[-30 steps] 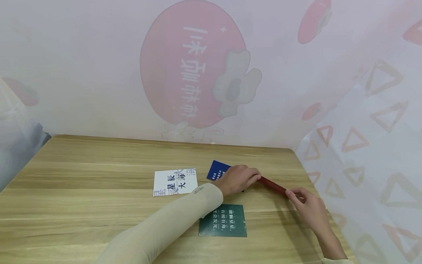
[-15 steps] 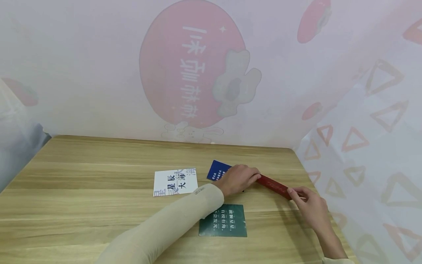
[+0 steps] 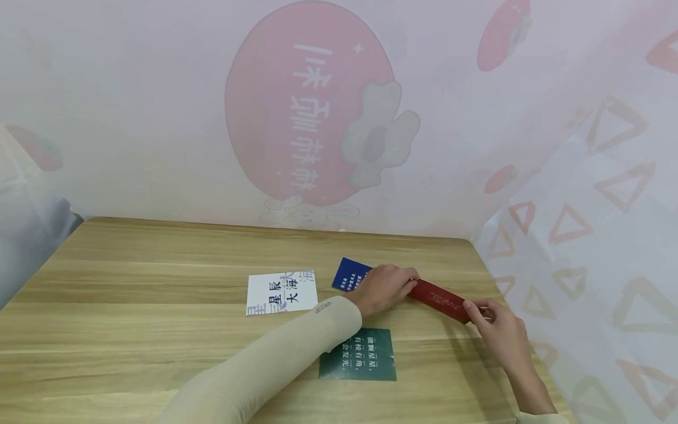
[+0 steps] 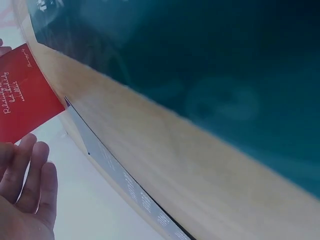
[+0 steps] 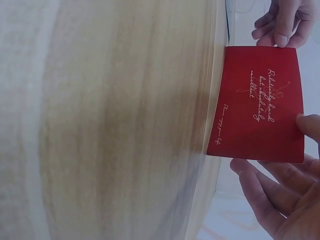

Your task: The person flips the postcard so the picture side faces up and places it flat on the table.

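A red card (image 3: pixel 439 301) with light handwritten lettering is held up between the two hands at the right of the table, its face leaning toward the head camera. My left hand (image 3: pixel 385 287) pinches its left end, thumb on the face in the right wrist view. At the other end my right hand (image 3: pixel 499 331) grips it, with the thumb on the edge and fingers behind. Partly hidden by the left hand, a blue card (image 3: pixel 351 273) with white writing lies on the table. A green card (image 3: pixel 365 358) lies below the left wrist, its left part covered by the sleeve.
Left of the blue card, a white card (image 3: pixel 282 292) with black and grey characters lies flat on the wooden table (image 3: pixel 159 277). A printed pale pink curtain (image 3: pixel 159 118) hangs behind the table, and another printed sheet (image 3: pixel 609 235) borders its right side.
The red card has turned from nearly edge-on, so that more of its face shows in the head view. The right hand has shifted very slightly; the flat cards stay put.
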Demonstrator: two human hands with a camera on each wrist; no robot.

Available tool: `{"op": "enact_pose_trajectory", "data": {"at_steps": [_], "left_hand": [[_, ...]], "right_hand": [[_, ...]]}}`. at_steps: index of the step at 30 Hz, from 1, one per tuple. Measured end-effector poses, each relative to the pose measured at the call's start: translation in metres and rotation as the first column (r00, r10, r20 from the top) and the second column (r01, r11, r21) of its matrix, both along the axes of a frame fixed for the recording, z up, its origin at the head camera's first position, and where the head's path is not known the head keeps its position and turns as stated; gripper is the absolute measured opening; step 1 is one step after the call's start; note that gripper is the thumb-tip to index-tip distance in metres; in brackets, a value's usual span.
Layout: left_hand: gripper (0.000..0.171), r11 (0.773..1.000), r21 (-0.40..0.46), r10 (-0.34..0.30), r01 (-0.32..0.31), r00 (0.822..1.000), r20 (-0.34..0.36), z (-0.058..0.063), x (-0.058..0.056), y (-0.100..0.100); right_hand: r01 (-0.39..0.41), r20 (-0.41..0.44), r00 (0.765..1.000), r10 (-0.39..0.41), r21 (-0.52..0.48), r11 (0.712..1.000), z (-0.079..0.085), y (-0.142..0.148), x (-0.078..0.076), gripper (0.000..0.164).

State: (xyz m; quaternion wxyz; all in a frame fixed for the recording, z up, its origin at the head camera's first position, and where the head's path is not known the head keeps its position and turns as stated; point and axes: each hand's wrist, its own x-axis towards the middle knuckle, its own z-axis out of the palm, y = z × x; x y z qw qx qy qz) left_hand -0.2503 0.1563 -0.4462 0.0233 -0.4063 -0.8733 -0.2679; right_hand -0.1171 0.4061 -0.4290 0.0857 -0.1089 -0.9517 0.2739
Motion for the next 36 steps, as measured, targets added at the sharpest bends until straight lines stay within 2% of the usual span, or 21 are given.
{"op": "enact_pose_trajectory", "data": {"at_steps": [7,14,21,29,36], "left_hand": [[0.026,1.0,-0.003,0.008,-0.008,1.0,-0.002,0.0,0.0,-0.001],[0.03,1.0,0.014,0.013,-0.014,0.999,0.033,-0.002,-0.001,-0.002],[0.033,0.999,0.033,0.001,-0.003,0.998,0.064,-0.002,0.0,-0.002],[0.042,1.0,0.016,-0.005,0.005,0.999,0.041,-0.002,0.001,-0.002],[0.046,1.0,-0.015,-0.004,0.004,1.0,0.001,-0.003,0.001,0.0]], "right_hand": [[0.014,-0.018,1.0,-0.014,0.012,1.0,-0.001,-0.001,0.0,0.055],[0.016,-0.003,1.0,-0.016,0.019,1.0,-0.002,-0.001,-0.003,0.051],[-0.017,0.0,1.0,0.017,0.06,0.998,-0.004,-0.001,-0.004,0.036],[-0.043,-0.051,0.998,0.047,0.078,0.996,-0.01,-0.002,-0.004,0.034],[-0.041,-0.03,0.999,0.044,0.096,0.995,-0.013,-0.004,-0.004,0.042]]}}
